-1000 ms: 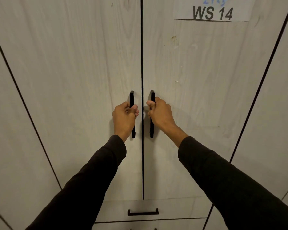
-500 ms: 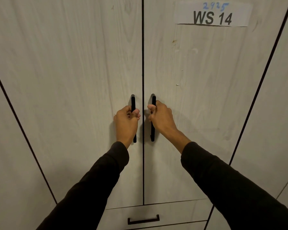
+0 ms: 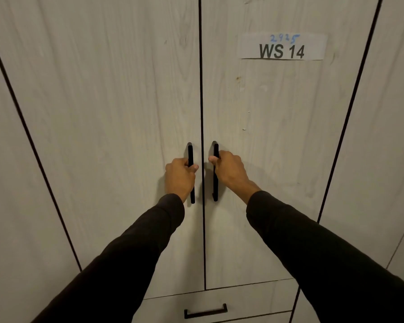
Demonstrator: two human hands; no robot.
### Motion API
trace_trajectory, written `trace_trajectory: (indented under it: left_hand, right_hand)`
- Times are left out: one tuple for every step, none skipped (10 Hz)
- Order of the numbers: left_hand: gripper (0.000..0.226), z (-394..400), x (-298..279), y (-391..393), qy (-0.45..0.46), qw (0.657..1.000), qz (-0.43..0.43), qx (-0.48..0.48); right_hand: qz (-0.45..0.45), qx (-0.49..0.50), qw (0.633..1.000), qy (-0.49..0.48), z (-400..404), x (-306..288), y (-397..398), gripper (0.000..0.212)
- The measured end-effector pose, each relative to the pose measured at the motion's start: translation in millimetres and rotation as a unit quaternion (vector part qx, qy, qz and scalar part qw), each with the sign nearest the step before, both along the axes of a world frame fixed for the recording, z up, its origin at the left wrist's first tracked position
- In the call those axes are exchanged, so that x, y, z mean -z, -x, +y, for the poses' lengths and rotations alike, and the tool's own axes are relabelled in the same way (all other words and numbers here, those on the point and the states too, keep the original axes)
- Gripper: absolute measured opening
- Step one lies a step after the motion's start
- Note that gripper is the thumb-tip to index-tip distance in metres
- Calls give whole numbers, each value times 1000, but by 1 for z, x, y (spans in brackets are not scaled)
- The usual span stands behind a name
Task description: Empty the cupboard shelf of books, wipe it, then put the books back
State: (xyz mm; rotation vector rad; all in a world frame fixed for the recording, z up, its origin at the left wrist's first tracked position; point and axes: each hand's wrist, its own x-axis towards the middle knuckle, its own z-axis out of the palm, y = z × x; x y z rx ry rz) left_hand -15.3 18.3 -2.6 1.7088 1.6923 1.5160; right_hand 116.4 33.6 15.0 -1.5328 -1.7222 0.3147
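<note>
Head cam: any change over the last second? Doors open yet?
No real change. The left hand grips the left door handle and the right hand the right door handle, as before. Doors still shut. Only the camera tilted up: the WS 14 label sits lower in frame.

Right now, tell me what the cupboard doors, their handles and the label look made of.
Cupboard doors: pale wood-grain board, matte, probably laminate; the grain looks printed.
Handles: the left handle and right handle are slim black bars, matte, likely painted metal, though plastic is possible.
Label: white paper, flat, printed "WS 14" with blue handwriting.
</note>
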Motion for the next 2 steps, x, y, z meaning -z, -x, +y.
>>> trace_trajectory:
  left_hand:
    - [23, -22, -6, 3, -4, 997, 74, 5]
    - [31, -44, -17, 2, -60, 988, 141, -24]
  right_hand:
    - [-28, 5, 1000, 11, -12, 0, -5, 29]
    - [-37, 13, 999, -29, -28, -8, -12, 31]
